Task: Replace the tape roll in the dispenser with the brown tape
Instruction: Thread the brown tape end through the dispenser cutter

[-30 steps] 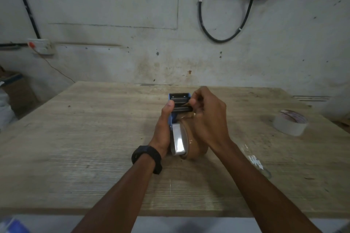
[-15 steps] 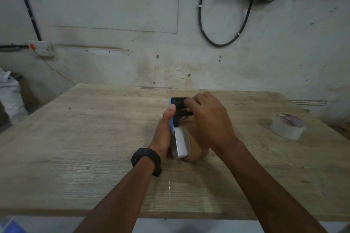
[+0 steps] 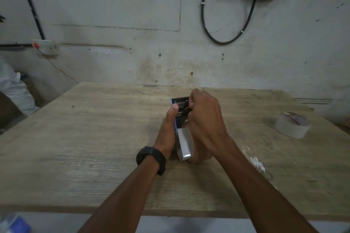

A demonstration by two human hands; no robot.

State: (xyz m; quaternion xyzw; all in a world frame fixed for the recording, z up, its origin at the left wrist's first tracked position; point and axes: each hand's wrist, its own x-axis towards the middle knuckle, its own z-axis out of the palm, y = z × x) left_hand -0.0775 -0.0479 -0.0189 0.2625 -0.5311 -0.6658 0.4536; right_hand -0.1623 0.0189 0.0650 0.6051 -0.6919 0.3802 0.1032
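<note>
A blue tape dispenser (image 3: pixel 180 107) with a toothed blade at its far end and a grey handle (image 3: pixel 185 143) lies in the middle of the wooden table (image 3: pixel 85 138). My left hand (image 3: pixel 167 129) grips its left side, thumb up on the frame. My right hand (image 3: pixel 205 119) covers its right side, fingers pinched at the front roller near the blade. The brown tape roll (image 3: pixel 200 155) sits in the dispenser, mostly hidden under my right wrist. Whether my right fingers pinch the tape end is hidden.
A white tape roll (image 3: pixel 292 124) lies flat at the table's right. A clear plastic wrapper (image 3: pixel 258 164) with white print lies right of my right forearm. A wall stands behind the table. A white sack (image 3: pixel 13 89) sits at the left.
My right fingers have moved from the blade end down onto the front roller. The dispenser has stayed in place in my left hand. The head camera has tilted slightly.
</note>
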